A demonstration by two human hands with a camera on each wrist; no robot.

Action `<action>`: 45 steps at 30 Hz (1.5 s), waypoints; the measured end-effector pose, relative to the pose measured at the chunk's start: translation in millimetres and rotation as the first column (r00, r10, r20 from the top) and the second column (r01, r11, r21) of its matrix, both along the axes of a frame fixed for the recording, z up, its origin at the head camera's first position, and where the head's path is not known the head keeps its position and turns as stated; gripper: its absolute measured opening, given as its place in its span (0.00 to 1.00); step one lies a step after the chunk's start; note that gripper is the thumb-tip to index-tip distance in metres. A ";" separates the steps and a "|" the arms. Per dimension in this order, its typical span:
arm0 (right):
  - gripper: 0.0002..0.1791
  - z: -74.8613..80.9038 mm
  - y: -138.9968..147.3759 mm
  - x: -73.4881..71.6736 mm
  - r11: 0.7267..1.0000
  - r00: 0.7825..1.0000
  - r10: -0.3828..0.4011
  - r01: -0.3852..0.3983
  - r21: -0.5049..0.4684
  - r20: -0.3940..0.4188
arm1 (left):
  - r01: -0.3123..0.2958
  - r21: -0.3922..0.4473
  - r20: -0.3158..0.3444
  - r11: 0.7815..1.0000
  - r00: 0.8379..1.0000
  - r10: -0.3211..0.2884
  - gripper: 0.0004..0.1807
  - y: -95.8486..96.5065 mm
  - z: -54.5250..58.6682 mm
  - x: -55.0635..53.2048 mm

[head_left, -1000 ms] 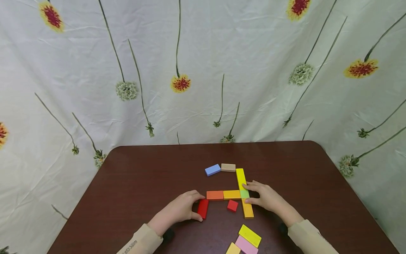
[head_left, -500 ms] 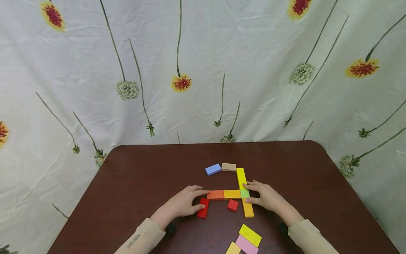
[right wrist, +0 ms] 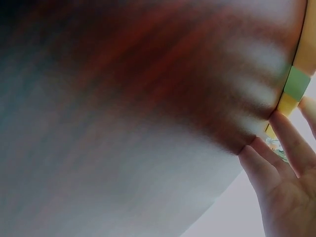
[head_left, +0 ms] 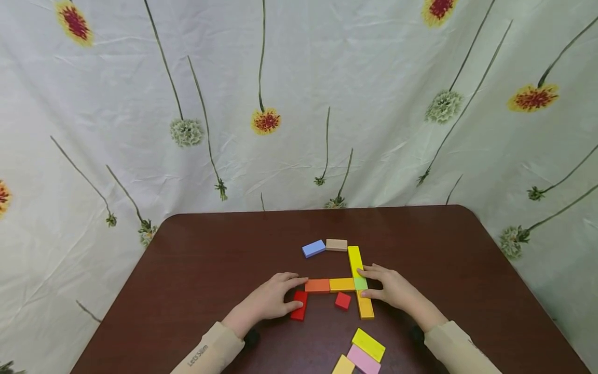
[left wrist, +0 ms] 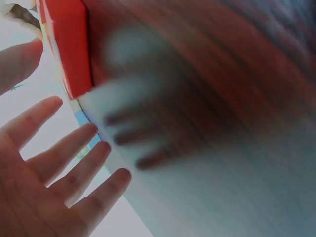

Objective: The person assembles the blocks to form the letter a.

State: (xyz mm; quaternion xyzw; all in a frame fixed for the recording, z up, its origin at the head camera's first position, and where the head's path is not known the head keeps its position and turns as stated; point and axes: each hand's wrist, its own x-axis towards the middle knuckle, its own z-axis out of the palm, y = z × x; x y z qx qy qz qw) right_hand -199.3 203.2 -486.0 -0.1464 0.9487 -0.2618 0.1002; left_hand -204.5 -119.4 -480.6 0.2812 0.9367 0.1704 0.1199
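My left hand (head_left: 266, 301) has its index fingertip at the left end of a reddish-orange block (head_left: 317, 285). Its thumb lies over a red block (head_left: 299, 314) just below that end. In the left wrist view the fingers are spread and straight, beside the red block (left wrist: 74, 54). The reddish-orange block lines up with a yellow-orange block (head_left: 342, 284), which meets a small green block (head_left: 360, 283). My right hand (head_left: 397, 291) touches the column through the green block: fingertips at the long yellow block (head_left: 354, 258) above, thumb at the orange block (head_left: 366, 307) below.
A loose red cube (head_left: 343, 301) lies under the row. Farther back are a blue block (head_left: 313, 248) and a tan block (head_left: 336, 244). Near the front lie a yellow block (head_left: 368, 345), a pink block (head_left: 364, 359) and a light orange block (head_left: 343, 365). A flowered cloth (head_left: 299, 171) hangs behind the table (head_left: 210, 249).
My left hand has let go of the red block's side; its index finger has moved up to the reddish-orange block, its thumb over the red one. The right hand has stayed put.
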 end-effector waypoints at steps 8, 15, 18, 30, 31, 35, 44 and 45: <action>0.35 -0.1 0.8 -1.2 1.000 1.000 -0.010 0.010 0.009 -0.001 | 0.117 0.058 -0.163 0.991 0.981 -0.106 0.26 23.9 8.1 18.0; 0.35 -1.1 -0.4 -0.6 1.000 1.000 -0.021 0.021 0.019 0.018 | 0.263 0.041 -0.134 0.964 0.957 -0.256 0.26 49.6 9.7 53.4; 0.35 -1.1 -0.5 -1.3 1.000 1.000 -0.022 0.021 0.023 0.016 | 0.336 0.024 -0.124 0.941 0.935 -0.331 0.28 56.1 6.4 67.6; 0.35 -1.5 -1.6 -1.0 0.999 0.999 -0.025 0.025 0.021 0.021 | 0.276 -0.094 0.083 0.956 0.960 -0.269 0.34 76.1 -1.7 101.6; 0.35 -1.5 -1.6 -1.0 0.999 0.999 -0.025 0.024 0.022 0.021 | 0.250 -0.089 0.105 0.964 0.965 -0.241 0.33 77.4 -1.0 102.7; 0.35 -1.1 -1.5 -0.8 1.000 1.000 -0.022 0.021 0.021 0.018 | 0.207 -0.075 0.136 0.975 0.971 -0.195 0.27 76.7 2.2 102.3; 0.35 -0.3 -1.9 0.1 0.999 1.000 -0.022 0.021 0.030 0.019 | 0.315 -0.030 0.066 0.949 0.948 -0.312 0.16 51.4 9.5 80.9; 0.35 -0.3 -1.8 0.1 0.999 1.000 -0.019 0.019 0.029 0.018 | 0.335 -0.030 0.048 0.942 0.941 -0.334 0.17 48.2 9.9 77.6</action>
